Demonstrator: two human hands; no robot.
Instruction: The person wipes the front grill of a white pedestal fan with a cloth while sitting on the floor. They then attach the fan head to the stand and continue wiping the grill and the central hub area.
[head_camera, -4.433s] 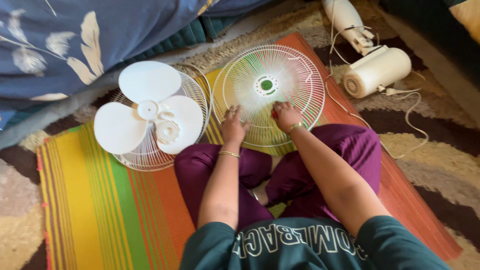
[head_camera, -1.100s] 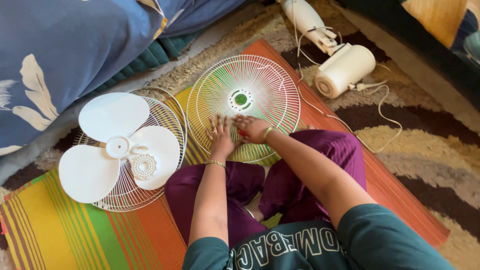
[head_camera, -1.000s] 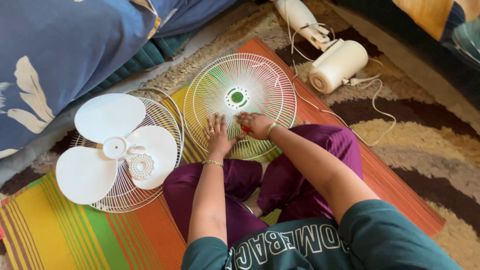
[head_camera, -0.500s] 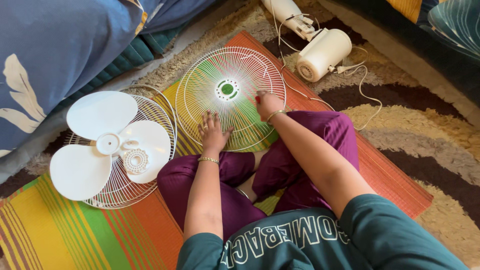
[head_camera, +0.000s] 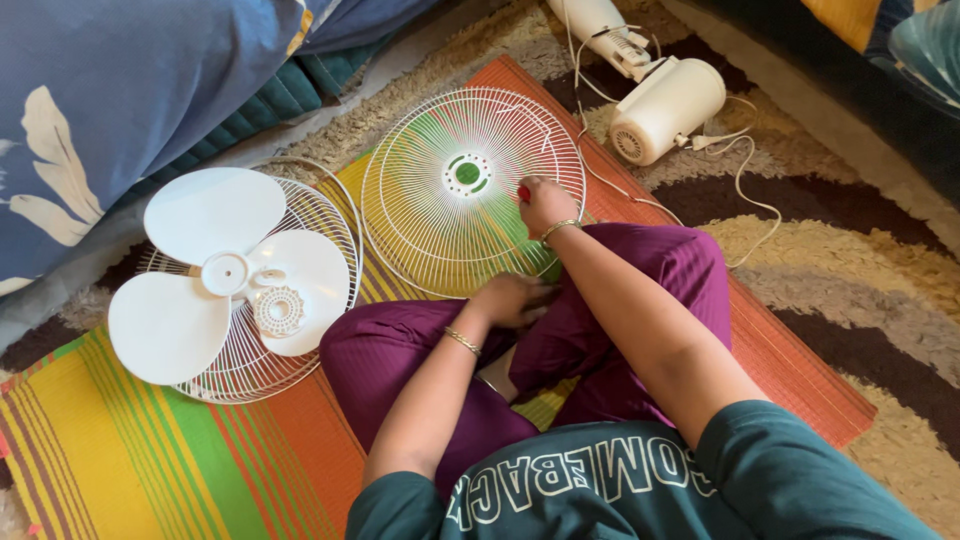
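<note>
Fan blade (head_camera: 215, 275), white, three-lobed, is lying on a second wire grille (head_camera: 300, 225) at 9 o'clock from the person's knees, on the striped mat (head_camera: 180, 450). Round white fan guard (head_camera: 440, 235) is lying flat on the mat at 12 o'clock, green hub ring in its centre. Left hand (head_camera: 510, 298) is resting at the guard's 6 o'clock rim, fingers curled; can't tell if its grip is holding anything. Right hand (head_camera: 545, 203) is sitting on the guard's wires at 3 o'clock of the hub, grip closed on a small red object (head_camera: 523, 192). Fan motor housing (head_camera: 665, 110) with cord is lying on the rug at 1 o'clock, apart from the guard.
</note>
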